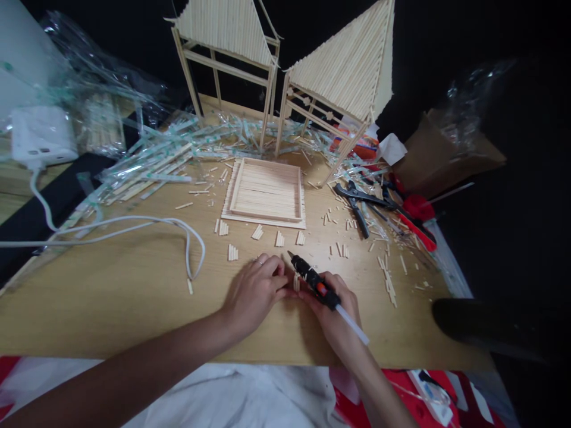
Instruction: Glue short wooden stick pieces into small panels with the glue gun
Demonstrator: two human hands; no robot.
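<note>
A: What's in the grip?
B: The left hand (259,285) pinches one small stick piece (297,282) by its lower end, in front of the framed panel (267,215). The right hand (341,306) grasps one glue gun (314,279), its fingertips meeting the left's at the piece.
A: Any more pieces like it?
B: Five stick bundles (279,239) lie just in front of the panel, with a single stick beside the leftmost.
A: Further out?
B: Two stick houses (334,89) behind the panel, one white cable (147,221) to its left, and one black-handled tool (357,202) to its right. One red-handled tool (417,229) lies beyond that.
A: What can't you make out?
B: Some right-hand fingers are hidden under the gun. The left house's roof is cut off at the top. Loose offcuts (387,279) right of the panel are too jumbled to count.
</note>
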